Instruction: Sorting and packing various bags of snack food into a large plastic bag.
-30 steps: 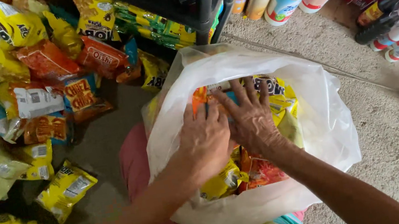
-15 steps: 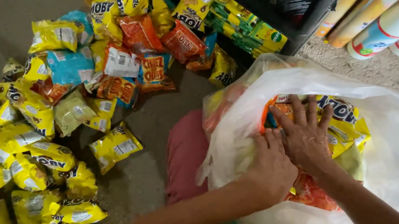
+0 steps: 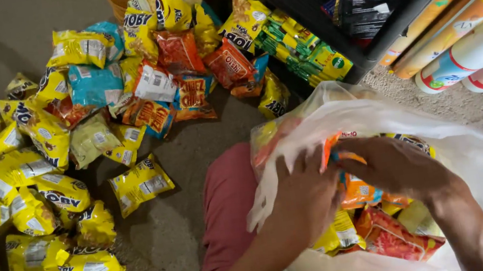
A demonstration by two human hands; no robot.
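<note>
A large clear plastic bag point(image 3: 479, 165) stands open on the floor in front of me, holding several orange, red and yellow snack packets. Both hands are inside its mouth. My left hand point(image 3: 309, 192) curls over an orange snack packet point(image 3: 353, 192) and the bag's near rim. My right hand point(image 3: 393, 164) lies flat on the same orange packet from the right. Whether the fingers pinch the packet or only press on it is partly hidden. My knee in red cloth point(image 3: 230, 209) is beside the bag.
A heap of yellow snack packets point(image 3: 40, 182) covers the floor at left, with blue, orange and red packets point(image 3: 179, 53) further back. A black shelf point(image 3: 358, 25) with green packets stands behind the bag. Spray bottles point(image 3: 470, 56) lean at right.
My view has swung left and closer, showing more of the packet heap. Both hands stay in the bag's mouth, now drawn together over the orange packet.
</note>
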